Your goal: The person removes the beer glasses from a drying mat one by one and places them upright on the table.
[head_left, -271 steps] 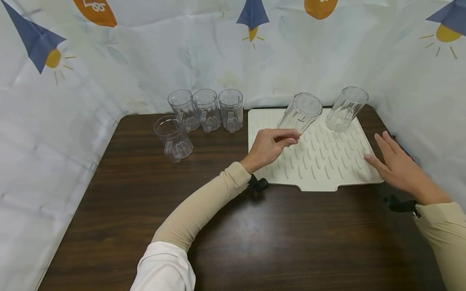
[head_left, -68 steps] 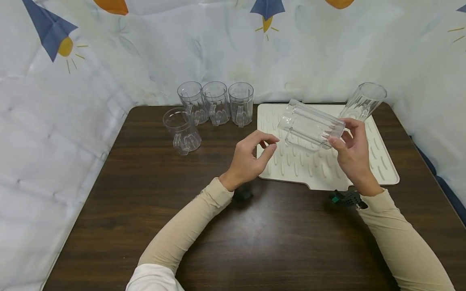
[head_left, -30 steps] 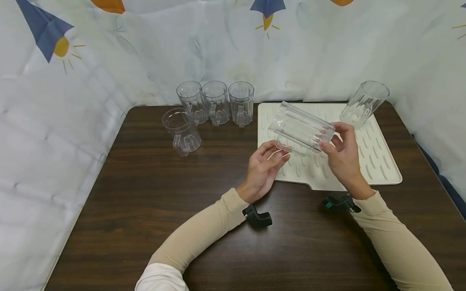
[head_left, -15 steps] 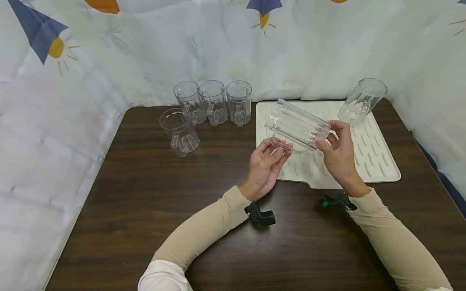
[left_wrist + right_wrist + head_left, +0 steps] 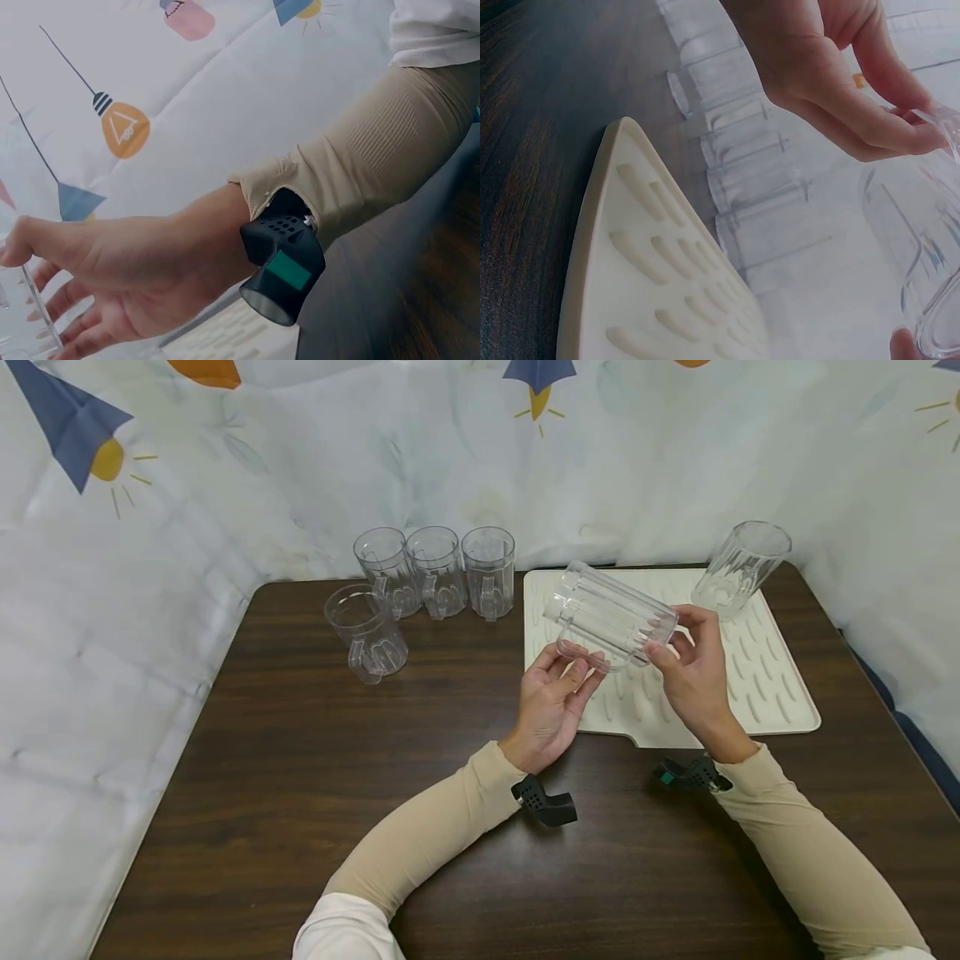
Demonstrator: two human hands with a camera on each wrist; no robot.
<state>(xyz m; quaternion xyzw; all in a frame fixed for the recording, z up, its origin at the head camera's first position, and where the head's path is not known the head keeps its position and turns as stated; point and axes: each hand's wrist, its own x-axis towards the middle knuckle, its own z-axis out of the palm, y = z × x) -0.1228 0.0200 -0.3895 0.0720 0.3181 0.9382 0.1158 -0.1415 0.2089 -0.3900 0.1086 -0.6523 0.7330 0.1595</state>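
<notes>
A clear mug (image 5: 611, 610) is held tilted above the cream ribbed mat (image 5: 757, 693), its base toward the right. My right hand (image 5: 697, 672) grips it at the base end, thumb in front. My left hand (image 5: 551, 702) pinches the handle side from below, fingers curled at the rim end. In the left wrist view, the left hand (image 5: 127, 270) meets a clear edge at the frame's left border. The right wrist view shows the mug (image 5: 911, 225) partly cut off at the right, with the left hand (image 5: 817, 82) above it.
Another clear mug (image 5: 738, 568) leans on the mat's back right. Left of the mat, three clear mugs stand in a row, the nearest to it being one mug (image 5: 489, 572); another mug (image 5: 367, 631) stands in front. A patterned cloth (image 5: 315, 468) backs the dark table (image 5: 337, 760).
Earlier the left hand held a mug over the mat while the right was free. The right hand then took the mug's base; the left let go and has come back onto the handle side.
</notes>
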